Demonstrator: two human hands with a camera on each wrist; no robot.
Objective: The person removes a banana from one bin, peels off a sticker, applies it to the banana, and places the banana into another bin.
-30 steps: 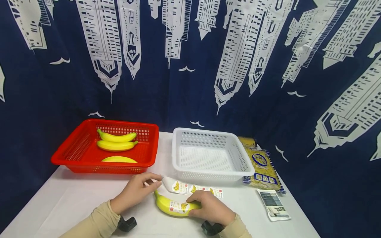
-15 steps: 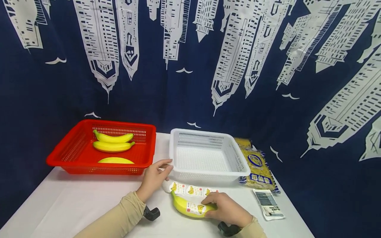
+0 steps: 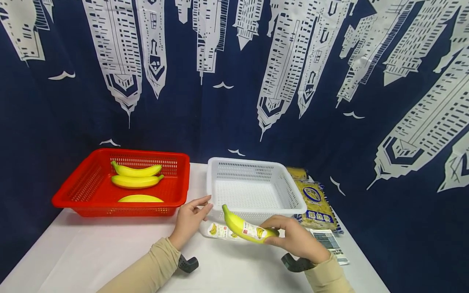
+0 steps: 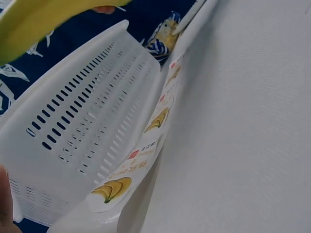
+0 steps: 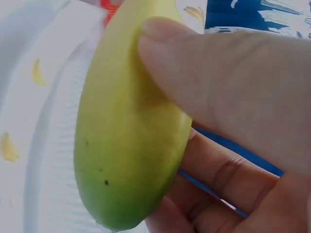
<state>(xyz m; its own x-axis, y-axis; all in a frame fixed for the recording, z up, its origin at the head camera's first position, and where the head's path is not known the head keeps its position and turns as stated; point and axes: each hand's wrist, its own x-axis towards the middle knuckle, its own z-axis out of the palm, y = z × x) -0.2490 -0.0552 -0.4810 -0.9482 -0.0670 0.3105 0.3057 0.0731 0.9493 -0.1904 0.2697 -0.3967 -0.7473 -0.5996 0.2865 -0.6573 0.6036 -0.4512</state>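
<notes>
Right hand [image 3: 293,236]: grasping the banana, thumb on one side and fingers on the other, near its green-tipped end.
Banana [image 3: 234,224]: held up off the table, in front of the near wall of the white basket; tilted, its stem up towards the far left, its other end lower at the right.
Label [image 3: 255,231]: on the banana's near side, a white strip printed with bananas.
Left hand [image 3: 188,221]: holding nothing, fingers loosely extended beside the near left corner of the white basket; whether they touch it, I cannot tell.
Sticker strip [image 3: 221,231]: on the table along the near side of the white basket, partly hidden by the banana in the head view.
White basket [image 3: 245,193]: far side of the table, right of the red basket [image 3: 176,193].
Red basket's contents: three bananas [image 3: 137,182], two side by side at the far end, one nearer and partly hidden by the near wall.
Table [image 3: 91,252]: noodle packets [image 3: 316,203] right of the white basket, a smaller packet [image 3: 331,244] nearer.
</notes>
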